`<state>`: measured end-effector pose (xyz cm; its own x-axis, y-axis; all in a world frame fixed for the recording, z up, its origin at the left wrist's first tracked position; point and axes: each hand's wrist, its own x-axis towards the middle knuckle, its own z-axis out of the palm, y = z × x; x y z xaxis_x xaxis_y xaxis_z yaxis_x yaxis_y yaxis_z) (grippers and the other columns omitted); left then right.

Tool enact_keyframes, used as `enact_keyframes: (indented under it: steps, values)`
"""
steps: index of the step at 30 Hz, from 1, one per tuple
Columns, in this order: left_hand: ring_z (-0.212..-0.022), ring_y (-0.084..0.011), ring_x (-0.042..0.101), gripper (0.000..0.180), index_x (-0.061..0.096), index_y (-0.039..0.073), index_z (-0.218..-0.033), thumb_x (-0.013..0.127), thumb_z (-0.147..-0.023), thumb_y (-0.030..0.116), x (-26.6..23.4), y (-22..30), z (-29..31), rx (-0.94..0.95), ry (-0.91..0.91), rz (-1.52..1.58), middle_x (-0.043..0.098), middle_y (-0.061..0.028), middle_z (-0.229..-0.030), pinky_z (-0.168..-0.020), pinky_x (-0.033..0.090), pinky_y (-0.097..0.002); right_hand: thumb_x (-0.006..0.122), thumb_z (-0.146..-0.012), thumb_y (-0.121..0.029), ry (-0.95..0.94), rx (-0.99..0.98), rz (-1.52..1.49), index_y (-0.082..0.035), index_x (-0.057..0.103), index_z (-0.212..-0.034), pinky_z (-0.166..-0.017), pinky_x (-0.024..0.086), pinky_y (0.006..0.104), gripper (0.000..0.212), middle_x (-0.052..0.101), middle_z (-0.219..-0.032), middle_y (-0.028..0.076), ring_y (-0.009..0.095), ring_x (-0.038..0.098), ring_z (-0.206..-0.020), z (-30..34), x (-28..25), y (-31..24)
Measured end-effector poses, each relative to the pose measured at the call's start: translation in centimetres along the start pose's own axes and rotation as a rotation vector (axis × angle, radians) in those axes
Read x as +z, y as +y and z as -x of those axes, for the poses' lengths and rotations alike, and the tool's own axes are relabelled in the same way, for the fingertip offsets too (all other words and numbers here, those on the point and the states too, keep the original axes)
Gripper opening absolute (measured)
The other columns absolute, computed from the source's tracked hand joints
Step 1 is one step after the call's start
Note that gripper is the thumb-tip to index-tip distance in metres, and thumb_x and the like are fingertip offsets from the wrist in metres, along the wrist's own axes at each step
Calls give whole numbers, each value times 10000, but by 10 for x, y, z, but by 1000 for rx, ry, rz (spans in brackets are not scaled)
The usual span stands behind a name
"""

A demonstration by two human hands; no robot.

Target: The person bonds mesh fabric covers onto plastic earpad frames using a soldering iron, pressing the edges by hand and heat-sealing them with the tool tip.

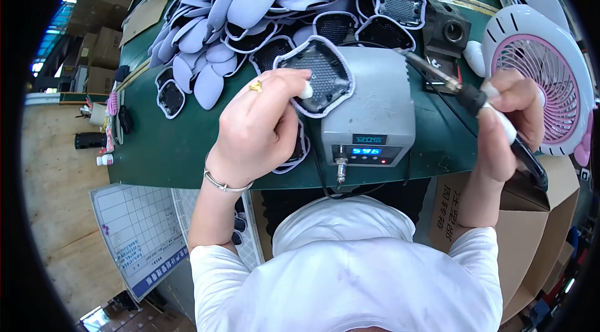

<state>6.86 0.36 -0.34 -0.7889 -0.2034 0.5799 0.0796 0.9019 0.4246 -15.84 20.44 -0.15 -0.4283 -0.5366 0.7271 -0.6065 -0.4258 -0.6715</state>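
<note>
My left hand (259,123) pinches the lower left edge of a padded panel (322,76), which has a black perforated back and a light lavender mesh rim. The panel is tilted over the top left of a grey soldering station (372,98) whose blue display is lit. In my right hand (515,119) is a soldering iron (472,98), its metal tip pointing up and left, apart from the panel. White covers sit on some fingertips of both hands. My left fingers partly hide the panel's near edge.
A heap of similar lavender panels (253,4) covers the far side of the green table (169,154). At right stand a white and pink fan (544,76) and a dark metal block (447,29). An open cardboard box (525,232) is below the table's right edge.
</note>
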Motion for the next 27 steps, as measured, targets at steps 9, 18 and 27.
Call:
enact_keyframes:
  steps: [9,18,27]
  values:
    - [-746,-167,653,308,645,11,-938,567,-682,-141,-43,21,61,-537,-222,-5,736,-72,-956,-634,516,-245,620,-982,-312,148,287,-317,-15,534,-1067,-607,435,211,321,570,-921,107,128,526,-680,41,-19,15]
    - [-683,-287,627,346,518,40,-1085,662,-777,-25,4,-64,11,-206,-254,-270,643,-128,-803,-641,517,-383,633,-989,-345,148,311,-367,-13,520,-1098,-526,459,186,367,569,-909,110,105,555,-628,60,-17,13]
    - [-735,-258,644,365,564,-9,-1114,583,-780,-156,-7,-12,3,-298,176,-24,665,-124,-905,-692,532,-366,700,-875,-173,152,340,-290,-36,524,-1021,-531,426,187,266,594,-858,101,117,528,-612,66,-19,-2]
